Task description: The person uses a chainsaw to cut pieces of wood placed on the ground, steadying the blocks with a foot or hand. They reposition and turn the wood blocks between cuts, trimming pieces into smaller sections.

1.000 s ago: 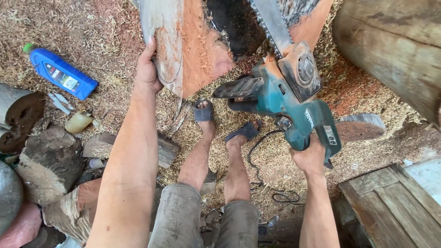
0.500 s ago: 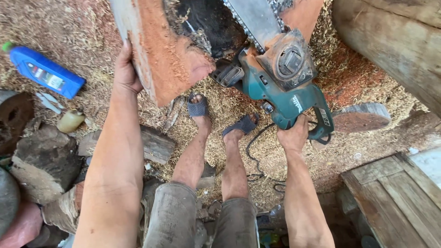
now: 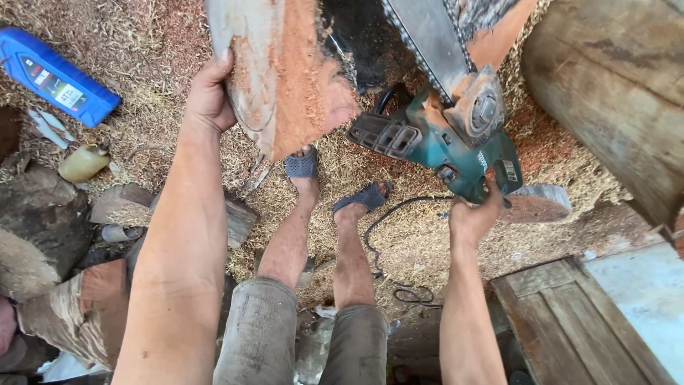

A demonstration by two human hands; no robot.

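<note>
Blue oil bottle (image 3: 57,77) lies far left on the sawdust. Left hand (image 3: 208,96) grips the edge of the reddish wood slab (image 3: 285,78), and right hand (image 3: 474,214) holds the teal chainsaw (image 3: 442,135), its bar sunk in the cut beside the slab.

Sawdust-strewn ground (image 3: 427,249) carries a blue bottle (image 3: 53,75), wood offcuts (image 3: 121,203) and a black cord (image 3: 385,235).
</note>
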